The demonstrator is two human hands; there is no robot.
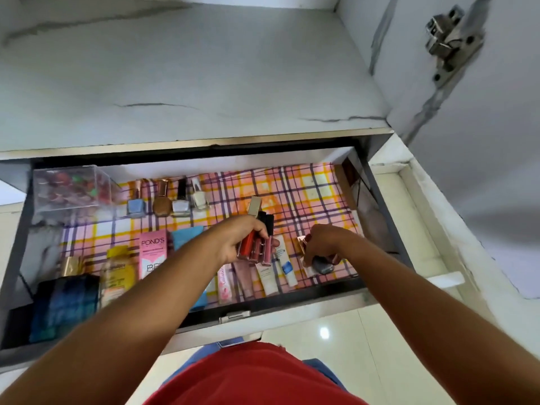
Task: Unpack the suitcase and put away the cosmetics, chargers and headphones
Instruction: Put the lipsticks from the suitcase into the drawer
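Landmark: I take the open drawer (292, 304) as reference; a plaid liner (306, 194) covers its floor.
Left hand: I see the left hand (236, 239) over the drawer's middle, fingers curled round a bundle of lip gloss tubes (257, 247) with red and pink bodies and gold and black caps.
Right hand: I see the right hand (321, 244) at the drawer's right front, fingertips pinching small cosmetics (320, 266); which piece it holds I cannot tell.
Back row: four nail polish bottles (168, 200) stand upright along the drawer's rear, beside a clear box (70, 185) in the rear left corner.
Front row: a pink Pond's carton (153, 255), a yellow bottle (117, 273) and several tubes (268, 280) lie near the drawer's front wall.
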